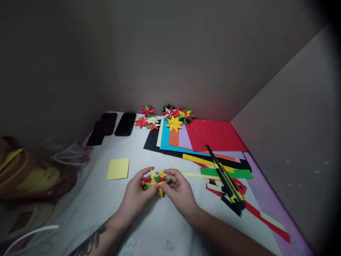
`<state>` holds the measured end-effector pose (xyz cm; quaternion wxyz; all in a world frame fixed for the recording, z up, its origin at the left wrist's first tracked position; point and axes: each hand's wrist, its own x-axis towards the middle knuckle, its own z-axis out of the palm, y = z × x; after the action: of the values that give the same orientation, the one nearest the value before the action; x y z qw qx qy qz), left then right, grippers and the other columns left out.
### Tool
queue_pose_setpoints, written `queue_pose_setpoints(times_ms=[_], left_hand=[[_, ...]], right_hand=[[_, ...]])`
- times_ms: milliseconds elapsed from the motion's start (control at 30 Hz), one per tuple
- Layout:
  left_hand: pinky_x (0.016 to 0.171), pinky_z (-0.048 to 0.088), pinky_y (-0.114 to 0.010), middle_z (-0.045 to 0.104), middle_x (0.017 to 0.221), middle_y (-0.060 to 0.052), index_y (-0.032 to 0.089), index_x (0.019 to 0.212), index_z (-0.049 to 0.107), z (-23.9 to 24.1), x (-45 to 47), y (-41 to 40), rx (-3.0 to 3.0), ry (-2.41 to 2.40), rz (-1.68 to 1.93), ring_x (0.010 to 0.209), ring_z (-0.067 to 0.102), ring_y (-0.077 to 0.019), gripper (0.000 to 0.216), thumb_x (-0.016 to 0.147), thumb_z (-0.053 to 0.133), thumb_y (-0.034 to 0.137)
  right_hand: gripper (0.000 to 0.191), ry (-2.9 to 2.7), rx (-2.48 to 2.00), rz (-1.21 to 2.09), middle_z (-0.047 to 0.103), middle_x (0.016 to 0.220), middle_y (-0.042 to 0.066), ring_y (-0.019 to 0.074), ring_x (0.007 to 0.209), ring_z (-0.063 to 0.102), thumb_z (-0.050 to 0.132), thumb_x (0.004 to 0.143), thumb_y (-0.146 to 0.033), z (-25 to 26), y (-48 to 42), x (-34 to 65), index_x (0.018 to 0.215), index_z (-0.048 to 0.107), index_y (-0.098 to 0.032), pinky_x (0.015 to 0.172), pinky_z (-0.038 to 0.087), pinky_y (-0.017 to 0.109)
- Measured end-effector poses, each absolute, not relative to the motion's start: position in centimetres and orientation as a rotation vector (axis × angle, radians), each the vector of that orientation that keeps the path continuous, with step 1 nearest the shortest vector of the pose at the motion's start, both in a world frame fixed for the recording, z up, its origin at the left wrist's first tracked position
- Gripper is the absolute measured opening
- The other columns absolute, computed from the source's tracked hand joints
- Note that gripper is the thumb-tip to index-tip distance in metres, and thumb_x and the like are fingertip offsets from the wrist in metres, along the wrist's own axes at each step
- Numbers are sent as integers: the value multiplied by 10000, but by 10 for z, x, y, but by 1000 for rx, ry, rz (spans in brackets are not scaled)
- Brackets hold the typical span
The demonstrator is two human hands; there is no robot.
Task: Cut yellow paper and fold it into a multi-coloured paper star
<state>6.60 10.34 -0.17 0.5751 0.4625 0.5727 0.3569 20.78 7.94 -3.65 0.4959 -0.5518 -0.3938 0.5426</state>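
Observation:
A folded paper star (156,180) in yellow, green and red is held above the white-covered table. My left hand (138,186) pinches its left side, thumb on the near points and fingers behind. From the other side, my right hand (179,188) grips it with thumb and fingers, the fingers partly curled. Both thumbs meet near the star's front centre. Left of my hands lies a yellow pad of sticky notes (118,169). To the right rests a black and yellow box cutter (226,179) on top of paper strips, its blade end pointing away from me.
Several finished paper stars (174,123) sit at the back by the wall. Coloured sheets, red (218,137) on top, are fanned at the back right. Green strip (226,173) and scraps lie at right. A black phone (125,124) is back left; a blurred bag (32,177) stands at far left.

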Motion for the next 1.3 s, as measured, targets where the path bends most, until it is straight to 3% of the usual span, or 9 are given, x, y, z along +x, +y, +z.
queue_pose_setpoints(times_ms=[233, 367, 467, 567, 667, 833, 1167, 1300], left_hand=[[645, 487, -246, 684, 767, -15, 153, 1300, 445, -7, 71, 95, 972, 1197, 936, 680, 646, -150, 722, 651, 741, 261], [648, 485, -246, 687, 798, -15, 169, 1198, 510, -12, 75, 92, 914, 1173, 1028, 696, 644, -149, 619, 644, 754, 296], [633, 482, -245, 694, 798, -22, 173, 1061, 569, -11, 73, 93, 982, 1234, 1066, 685, 640, -149, 462, 651, 744, 294], [656, 485, -255, 702, 831, -36, 182, 1007, 592, -8, 69, 94, 1144, 1311, 1080, 725, 645, -161, 367, 673, 722, 263], [648, 481, -254, 702, 796, -34, 192, 1017, 605, -5, 65, 93, 1278, 1345, 1066, 729, 649, -173, 350, 689, 708, 256], [615, 472, -240, 702, 747, -18, 208, 991, 633, -5, 63, 91, 1358, 1360, 1055, 687, 650, -171, 334, 675, 723, 267], [651, 490, -248, 712, 786, -22, 209, 1039, 600, -14, 63, 91, 1424, 1346, 1012, 740, 666, -175, 331, 717, 673, 232], [615, 480, -245, 693, 728, -8, 194, 1096, 559, -16, 64, 90, 1407, 1357, 979, 664, 643, -159, 380, 731, 659, 230]], right_hand=[[275, -844, -1190, 1296, 536, 618, -74, 97, 515, 493, 682, 687, -228, -31, 84, 208, 890, 497, -228, 475, 392, 207], [272, -878, -1173, 1255, 550, 638, -66, 104, 533, 515, 679, 697, -236, -30, 83, 207, 891, 488, -228, 498, 409, 216], [247, -981, -1188, 1157, 584, 756, -26, 123, 630, 562, 659, 733, -243, -31, 80, 206, 920, 497, -228, 564, 457, 242], [253, -1202, -1210, 837, 569, 961, 34, 163, 832, 580, 636, 762, -208, -29, 77, 210, 991, 531, -230, 721, 492, 306], [200, -1441, -1176, 542, 538, 970, 50, 193, 915, 553, 599, 797, -173, -24, 76, 217, 987, 591, -233, 799, 475, 351], [125, -1543, -1167, 443, 525, 892, 39, 185, 854, 558, 580, 825, -170, -20, 76, 222, 912, 644, -233, 766, 484, 344], [148, -1667, -1085, 310, 515, 874, 39, 180, 845, 549, 630, 813, -147, -21, 72, 222, 910, 677, -248, 742, 505, 345], [181, -1712, -1062, 201, 525, 849, 36, 183, 832, 523, 628, 817, -137, -19, 72, 223, 916, 700, -271, 732, 492, 356]])
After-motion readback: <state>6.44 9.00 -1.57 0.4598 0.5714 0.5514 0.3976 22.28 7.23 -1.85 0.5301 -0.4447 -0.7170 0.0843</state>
